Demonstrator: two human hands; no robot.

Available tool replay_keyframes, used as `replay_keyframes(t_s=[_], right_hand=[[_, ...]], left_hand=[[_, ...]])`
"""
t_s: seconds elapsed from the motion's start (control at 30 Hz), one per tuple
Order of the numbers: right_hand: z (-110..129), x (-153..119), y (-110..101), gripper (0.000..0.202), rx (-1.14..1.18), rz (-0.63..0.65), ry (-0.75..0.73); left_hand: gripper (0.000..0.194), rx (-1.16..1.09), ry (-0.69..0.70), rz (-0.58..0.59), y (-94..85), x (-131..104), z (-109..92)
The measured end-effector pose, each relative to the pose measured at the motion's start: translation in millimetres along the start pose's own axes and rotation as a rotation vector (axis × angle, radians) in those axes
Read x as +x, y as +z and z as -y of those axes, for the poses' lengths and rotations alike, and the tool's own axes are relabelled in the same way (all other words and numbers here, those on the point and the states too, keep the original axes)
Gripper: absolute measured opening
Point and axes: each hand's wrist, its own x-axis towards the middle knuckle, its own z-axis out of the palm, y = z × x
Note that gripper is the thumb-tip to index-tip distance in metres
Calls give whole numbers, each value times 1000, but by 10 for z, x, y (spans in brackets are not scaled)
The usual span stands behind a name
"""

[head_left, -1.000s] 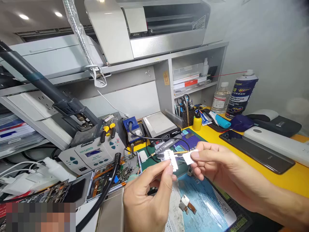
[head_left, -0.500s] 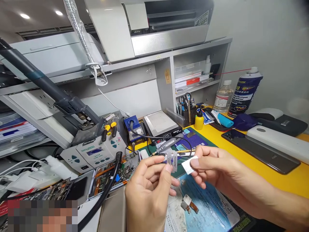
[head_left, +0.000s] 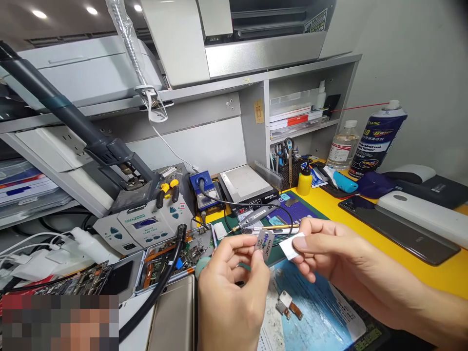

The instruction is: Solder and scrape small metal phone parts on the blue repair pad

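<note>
My left hand (head_left: 234,287) pinches a small grey metal blade (head_left: 266,245) with "DUOLEKE" printed on it, between thumb and index finger. Just to its right, my right hand (head_left: 325,248) holds a small white square piece (head_left: 291,246) by its edge, under the thumb. The blade and the white piece are close together but apart. Below them, a small metal module with brown flex connectors (head_left: 287,303) lies on the blue work mat (head_left: 314,312).
Rework station (head_left: 146,219) with yellow-handled pliers and a thick black hose (head_left: 161,287) stand at left. A yellow bottle (head_left: 304,181), a spray can (head_left: 380,141) and a dark phone (head_left: 398,229) are at right. Circuit boards (head_left: 190,251) fill a tray left of my hands.
The camera view has shifted slightly, moving the scene a little to the right. The blade in my left hand is turned a little; both hands keep hold of their pieces.
</note>
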Motion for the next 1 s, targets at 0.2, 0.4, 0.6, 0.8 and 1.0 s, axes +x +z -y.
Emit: replay_keyframes(t_s=[0.2, 0.4, 0.6, 0.8, 1.0], right_hand=[[3, 22, -25, 24, -12, -11, 1], [-11, 30, -17, 19, -65, -1, 21], [-2, 24, 10, 21, -55, -1, 36], [6, 11, 35, 19, -40, 31, 50], [0, 13, 20, 21, -44, 44, 48]], left_hand=[[28, -8, -53, 46, -40, -26, -98], [26, -80, -37, 48, -63, -24, -118], [25, -127, -28, 60, -64, -29, -116], [29, -157, -51, 75, -53, -28, -97], [32, -183, -47, 101, -56, -30, -98]])
